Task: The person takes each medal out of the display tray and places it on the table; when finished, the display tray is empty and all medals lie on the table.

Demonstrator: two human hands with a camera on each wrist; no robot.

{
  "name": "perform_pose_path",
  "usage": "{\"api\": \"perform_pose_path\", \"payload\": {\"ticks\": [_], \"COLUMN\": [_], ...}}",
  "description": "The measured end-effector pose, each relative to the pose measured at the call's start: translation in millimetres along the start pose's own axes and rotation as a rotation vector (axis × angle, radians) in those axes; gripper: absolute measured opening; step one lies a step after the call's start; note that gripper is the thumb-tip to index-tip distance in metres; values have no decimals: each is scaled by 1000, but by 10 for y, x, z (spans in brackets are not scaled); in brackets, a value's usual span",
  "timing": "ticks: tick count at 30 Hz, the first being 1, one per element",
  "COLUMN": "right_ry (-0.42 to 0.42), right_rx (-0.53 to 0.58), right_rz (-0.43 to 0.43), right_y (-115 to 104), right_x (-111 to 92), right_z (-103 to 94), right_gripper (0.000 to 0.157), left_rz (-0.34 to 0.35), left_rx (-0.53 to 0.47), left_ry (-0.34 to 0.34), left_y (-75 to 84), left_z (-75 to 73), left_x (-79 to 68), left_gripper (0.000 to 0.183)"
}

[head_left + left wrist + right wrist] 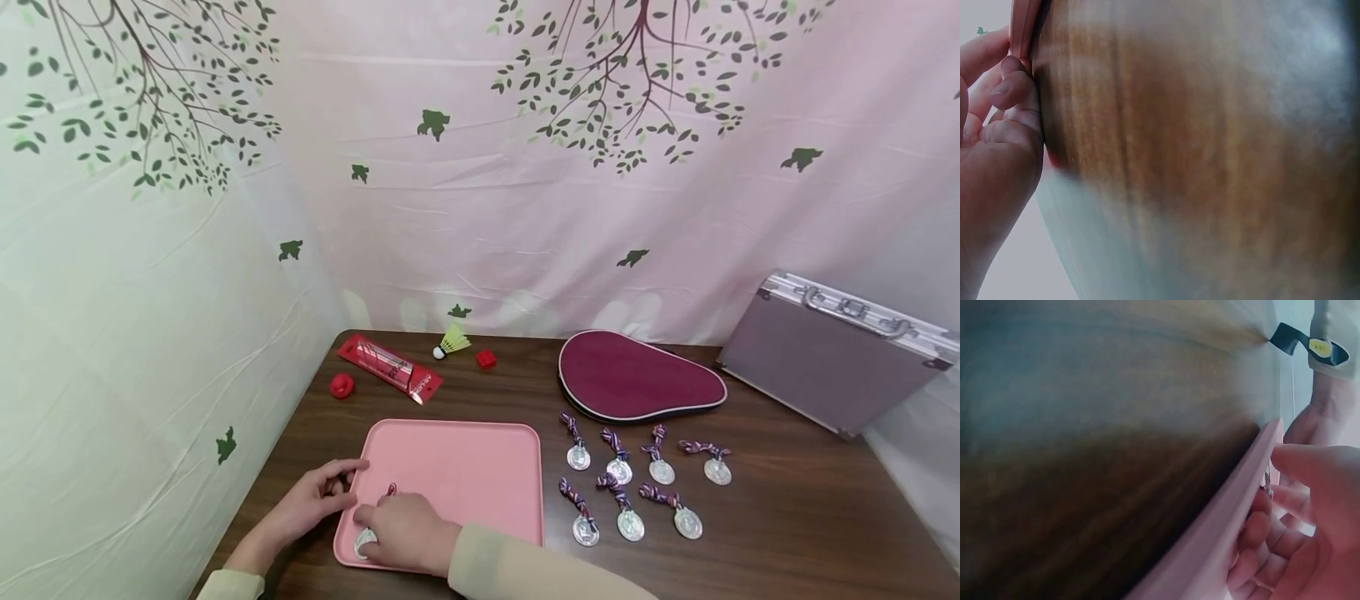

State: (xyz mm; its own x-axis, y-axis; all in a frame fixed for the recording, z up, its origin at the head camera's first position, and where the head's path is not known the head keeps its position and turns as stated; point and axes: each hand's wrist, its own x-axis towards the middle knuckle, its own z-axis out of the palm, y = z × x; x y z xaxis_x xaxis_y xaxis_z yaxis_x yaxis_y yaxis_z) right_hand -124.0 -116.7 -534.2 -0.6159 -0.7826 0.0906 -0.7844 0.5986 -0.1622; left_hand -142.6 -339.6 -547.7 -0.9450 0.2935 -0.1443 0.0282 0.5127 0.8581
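A pink tray lies on the wooden table. My left hand is at its left rim, with index finger and thumb holding the edge; the left wrist view shows these fingers bent against the tray's side. Over the tray's near left corner, my right hand pinches a silver medal with a striped, knotted ribbon. The palm and fingers hide part of the medal, which lies low over the tray floor. In the right wrist view its thin edge shows between the fingers.
Several matching medals lie in two rows right of the tray. Behind stand a maroon racket case and a grey metal briefcase. At the back left are a red packet, a red round object, a shuttlecock and a red block.
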Motion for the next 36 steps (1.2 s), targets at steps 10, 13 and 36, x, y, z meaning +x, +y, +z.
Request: {"api": "perform_pose_path", "payload": {"ticks": [10, 13, 36], "right_ry": [17, 6, -32], "right_rx": [-49, -25, 599], "right_rz": [35, 40, -94], "right_y": [-86, -85, 226], "right_x": [-36, -31, -63], "right_z": [-32, -43, -147], "right_gripper": [25, 25, 34], "left_rz": [49, 27, 17], "left_rx": [2, 3, -8], "left_ry": [8, 8, 3], "left_y": [0, 10, 7], "left_z": [3, 3, 6], "left_x": [-20, -28, -9], "left_gripper": [45, 45, 45]}}
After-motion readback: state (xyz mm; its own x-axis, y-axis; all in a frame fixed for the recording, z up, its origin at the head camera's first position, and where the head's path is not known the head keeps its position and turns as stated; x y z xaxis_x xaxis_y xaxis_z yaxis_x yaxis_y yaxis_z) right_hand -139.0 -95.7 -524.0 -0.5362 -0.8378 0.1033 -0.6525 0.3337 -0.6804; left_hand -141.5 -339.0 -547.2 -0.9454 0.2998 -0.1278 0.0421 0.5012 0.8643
